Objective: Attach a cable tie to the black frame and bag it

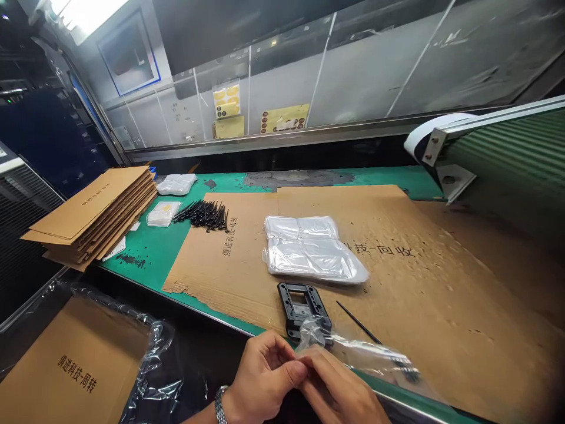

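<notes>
the left hand (260, 377) and the right hand (338, 391) are pressed close together at the bottom of the view, their fingertips (300, 368) meeting as they pinch the gathered neck of a clear plastic bag (366, 350). the bag's long axis runs from the fingers out to the right and slightly downward, its far end pointing to the lower right across a large corrugated cardboard sheet (419, 282). something dark shows through the film near that end, too blurred to name. just above the pinch, a black moulded plastic frame (289, 306) lies on the cardboard, touching the bag's neck. a thin black cable tie (358, 323) slants down to the right beside it and meets the bag. a metal link bracelet (221, 404) circles the left wrist. farther up the cardboard lies a flat pack of clear pouches (309, 250). beyond it, on the green workbench (148, 253), are a heap of black cable ties (203, 215), a small bagged packet (162, 213) and a stack of flat cardboard sheets (92, 212). a conveyor end (498, 159) juts in at the right.
</notes>
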`<state>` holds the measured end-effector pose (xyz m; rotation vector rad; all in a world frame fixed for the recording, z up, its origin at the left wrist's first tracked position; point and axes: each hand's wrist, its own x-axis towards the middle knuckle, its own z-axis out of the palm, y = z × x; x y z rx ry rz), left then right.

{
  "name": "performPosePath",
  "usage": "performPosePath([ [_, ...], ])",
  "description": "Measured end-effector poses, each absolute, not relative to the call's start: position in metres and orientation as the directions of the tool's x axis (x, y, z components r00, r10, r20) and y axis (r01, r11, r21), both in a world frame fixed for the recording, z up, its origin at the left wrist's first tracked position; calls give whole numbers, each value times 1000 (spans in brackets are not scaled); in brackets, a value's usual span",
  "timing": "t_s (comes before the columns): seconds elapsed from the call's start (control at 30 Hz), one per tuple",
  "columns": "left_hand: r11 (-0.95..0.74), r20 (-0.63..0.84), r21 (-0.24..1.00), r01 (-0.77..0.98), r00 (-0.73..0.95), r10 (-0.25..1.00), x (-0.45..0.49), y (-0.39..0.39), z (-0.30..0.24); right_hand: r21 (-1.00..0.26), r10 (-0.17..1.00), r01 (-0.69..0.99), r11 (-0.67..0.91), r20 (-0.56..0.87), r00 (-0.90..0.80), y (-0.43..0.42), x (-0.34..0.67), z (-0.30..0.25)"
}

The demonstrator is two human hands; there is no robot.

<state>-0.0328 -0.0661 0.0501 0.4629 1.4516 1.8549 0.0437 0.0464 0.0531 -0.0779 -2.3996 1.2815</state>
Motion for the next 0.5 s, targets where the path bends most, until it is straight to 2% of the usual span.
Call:
performPosePath([
  [0.07, -213, -156, 897, -387, -729, 666, -32, -62, 43, -813, 282, -114, 570, 324, -903, 47, 42, 50],
  [0.17, -415, -248, 753, -511, -804, 541, -39, -60, 41, -888, 408, 27, 459, 184, -894, 53, 41, 50],
  [0.27, -533, -418, 514, -672, -739, 529, -48, -61, 43, -978, 579, 94, 185, 31, -815, 61, 39, 51],
  [0.3, -532, -429, 487, -692, -721, 544, -49, -62, 43, -995, 606, 80, 55, -30, -795, 63, 38, 51],
  [0.33, -525, -412, 503, -687, -724, 553, -50, -62, 43, -995, 615, 56, -78, -92, -783, 64, 36, 51],
  [0.4, -487, -318, 630, -605, -773, 548, -49, -63, 40, -951, 587, 24, -307, -209, -782, 65, 32, 49],
  [0.47, -416, -241, 778, -470, -836, 493, -48, -61, 33, -913, 553, 24, -407, -268, -789, 64, 28, 47],
  [0.5, -376, -240, 821, -431, -856, 457, -48, -60, 30, -916, 556, 27, -400, -266, -788, 63, 26, 46],
])
